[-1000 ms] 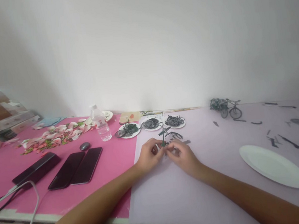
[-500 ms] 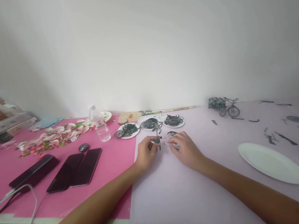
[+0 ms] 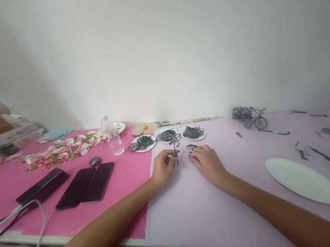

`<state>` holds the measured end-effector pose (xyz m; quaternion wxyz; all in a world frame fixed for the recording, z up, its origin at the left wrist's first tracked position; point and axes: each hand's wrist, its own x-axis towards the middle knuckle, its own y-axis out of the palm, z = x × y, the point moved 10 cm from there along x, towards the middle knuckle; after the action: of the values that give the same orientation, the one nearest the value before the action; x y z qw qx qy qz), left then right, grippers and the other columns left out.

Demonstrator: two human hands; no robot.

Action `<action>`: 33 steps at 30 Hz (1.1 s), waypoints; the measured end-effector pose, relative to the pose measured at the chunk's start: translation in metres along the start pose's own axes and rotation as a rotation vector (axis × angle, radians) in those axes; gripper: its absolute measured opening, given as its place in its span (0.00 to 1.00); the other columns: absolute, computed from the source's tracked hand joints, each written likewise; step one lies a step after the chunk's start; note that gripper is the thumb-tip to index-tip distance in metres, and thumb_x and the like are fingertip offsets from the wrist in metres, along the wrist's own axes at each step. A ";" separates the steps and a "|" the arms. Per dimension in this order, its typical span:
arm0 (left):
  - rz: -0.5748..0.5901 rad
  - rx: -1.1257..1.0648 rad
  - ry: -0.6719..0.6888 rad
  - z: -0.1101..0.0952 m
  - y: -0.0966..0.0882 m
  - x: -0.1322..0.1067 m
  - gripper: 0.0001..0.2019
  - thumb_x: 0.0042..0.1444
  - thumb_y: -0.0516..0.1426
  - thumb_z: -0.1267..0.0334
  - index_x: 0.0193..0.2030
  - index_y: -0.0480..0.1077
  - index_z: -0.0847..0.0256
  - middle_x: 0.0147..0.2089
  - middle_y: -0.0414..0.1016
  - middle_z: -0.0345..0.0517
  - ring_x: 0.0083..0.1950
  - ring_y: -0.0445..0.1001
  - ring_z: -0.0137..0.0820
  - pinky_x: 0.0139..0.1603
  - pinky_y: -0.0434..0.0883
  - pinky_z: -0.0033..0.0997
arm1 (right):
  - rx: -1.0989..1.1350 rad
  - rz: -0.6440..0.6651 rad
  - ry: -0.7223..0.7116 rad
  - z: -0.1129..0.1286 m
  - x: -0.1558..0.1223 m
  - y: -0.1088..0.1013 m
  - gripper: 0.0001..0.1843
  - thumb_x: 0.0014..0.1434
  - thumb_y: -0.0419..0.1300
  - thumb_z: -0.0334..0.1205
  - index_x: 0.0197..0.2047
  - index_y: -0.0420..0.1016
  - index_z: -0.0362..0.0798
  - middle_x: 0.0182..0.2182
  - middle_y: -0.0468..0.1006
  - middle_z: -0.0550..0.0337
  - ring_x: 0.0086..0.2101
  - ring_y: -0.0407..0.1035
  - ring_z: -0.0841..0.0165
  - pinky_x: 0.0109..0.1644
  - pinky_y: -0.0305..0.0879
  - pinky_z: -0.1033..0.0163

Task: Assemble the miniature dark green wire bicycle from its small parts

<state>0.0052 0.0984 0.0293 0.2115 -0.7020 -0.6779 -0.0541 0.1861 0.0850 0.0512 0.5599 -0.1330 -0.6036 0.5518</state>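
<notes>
My left hand [image 3: 164,167] rests on the pale table, its fingers pinched on a small dark model frame piece [image 3: 175,148] with a green bit, held upright. My right hand [image 3: 205,161] lies just to its right, fingers curled over small dark parts [image 3: 191,147] on the table; what it grips is too small to name. Three small white plates [image 3: 167,137] with dark wire parts stand just beyond both hands.
On the pink mat at left lie two dark phones [image 3: 88,184], a black case [image 3: 42,185], a grey mouse [image 3: 95,161], a water bottle [image 3: 112,135] and pink petals [image 3: 61,149]. A white plate [image 3: 303,180] and a model bicycle [image 3: 251,117] are at right, with loose dark parts.
My hands drew apart and moved a little away from me. The frame piece stayed in my left hand while my right hand went down onto the loose parts.
</notes>
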 end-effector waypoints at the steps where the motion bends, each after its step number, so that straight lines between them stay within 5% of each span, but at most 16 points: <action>1: 0.001 0.004 -0.001 0.001 0.000 0.000 0.11 0.61 0.61 0.62 0.47 0.78 0.62 0.32 0.76 0.44 0.28 0.68 0.28 0.33 0.66 0.27 | 0.046 -0.014 0.016 -0.001 0.000 -0.001 0.09 0.70 0.58 0.37 0.39 0.80 0.51 0.40 0.82 0.52 0.48 0.69 0.53 0.49 0.64 0.49; 13: 0.036 -0.052 -0.031 0.007 0.004 0.000 0.11 0.60 0.62 0.61 0.48 0.77 0.62 0.37 0.79 0.47 0.28 0.70 0.27 0.32 0.66 0.26 | 0.679 -0.150 0.221 0.001 -0.008 -0.014 0.16 0.69 0.60 0.53 0.48 0.83 0.53 0.46 0.81 0.52 0.44 0.75 0.58 0.40 0.73 0.57; 21: 0.091 -0.107 0.001 0.005 0.009 -0.001 0.10 0.59 0.61 0.64 0.47 0.76 0.63 0.36 0.78 0.45 0.27 0.69 0.25 0.29 0.65 0.24 | 0.708 -0.167 0.295 -0.005 -0.012 -0.011 0.18 0.67 0.62 0.56 0.47 0.84 0.52 0.42 0.84 0.53 0.35 0.77 0.61 0.32 0.74 0.60; 33: 0.081 -0.089 0.010 0.004 0.009 0.000 0.09 0.59 0.61 0.66 0.46 0.76 0.63 0.37 0.79 0.46 0.26 0.69 0.24 0.29 0.65 0.24 | 0.674 -0.206 0.224 -0.001 -0.011 -0.016 0.14 0.68 0.62 0.52 0.46 0.85 0.52 0.40 0.85 0.55 0.36 0.80 0.61 0.36 0.76 0.60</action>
<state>0.0132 0.0997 0.0234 0.1855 -0.7372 -0.6449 -0.0792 0.1979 0.0717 0.0579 0.6875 0.0607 -0.3332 0.6424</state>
